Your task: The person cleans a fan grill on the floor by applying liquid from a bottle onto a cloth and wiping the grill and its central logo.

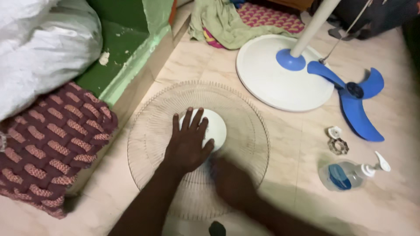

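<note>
**Fan apart, grille being handled on the floor**

Nearest, the right hand (234, 183) is blurred; its grip cannot be told. The left hand (189, 142) presses flat, fingers spread, on the wire grille (148, 131). Farther off lie the detached blue blade (356, 94) and stand base (262, 83), not reassembled.

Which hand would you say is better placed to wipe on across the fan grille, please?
Probably the right hand: it is motion-blurred low on the fan grille, seemingly free to move. The left hand lies flat on the white centre cap, pinning it.
</note>
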